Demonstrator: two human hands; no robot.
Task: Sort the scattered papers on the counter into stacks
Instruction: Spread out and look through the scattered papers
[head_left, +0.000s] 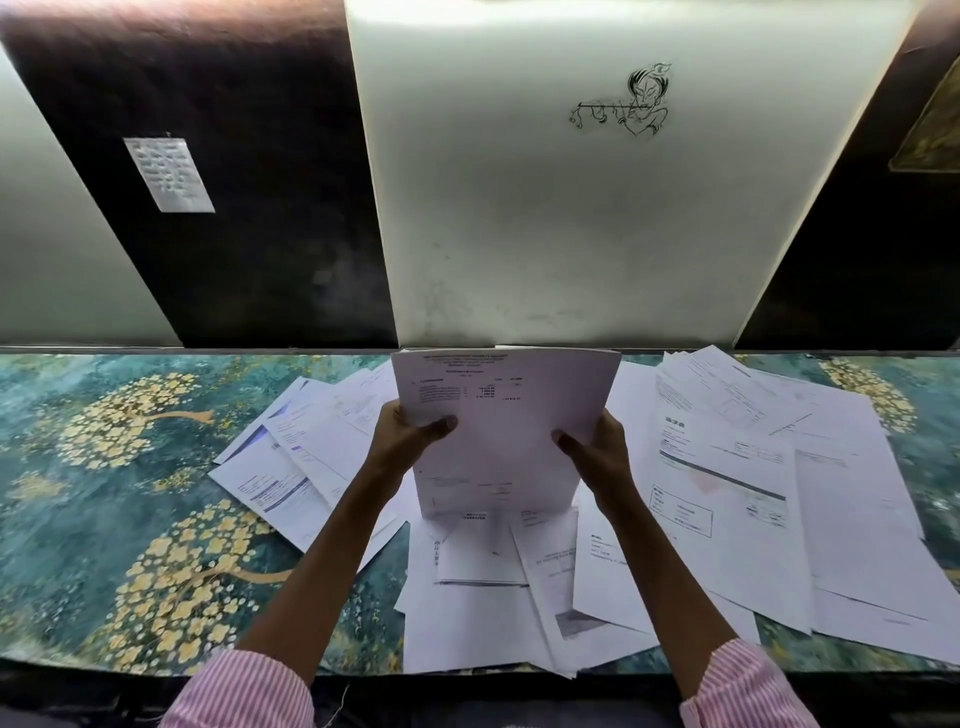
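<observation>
Your left hand (410, 436) and right hand (597, 452) are both clamped on the thin sheaf of white printed paper sheets (504, 405), one on each side edge about halfway up, thumbs across the front. So the hands sit apart with the sheaf standing upright between them. Its bottom edge looks to be down on the loose sheets underneath, though I can't tell for sure that it's touching. My take on handling: this stuff weighs next to nothing, but it's floppy and the sheets slide on each other, so a two-sided pinch like yours is the way to go. Grab one corner and I'd expect it to droop, fan out or crease. Tapping the bottom edge should square it up. The rest of the job is all around you: a fan of white printed pages (296, 457) on the left, a wide overlapping spread of white forms (753, 467) on the right, and a messy pile of white sheets (493, 597) reaching the front lip of the teal tabletop with gold blossom trees (130, 467). No tidy stacks that I can see yet.
</observation>
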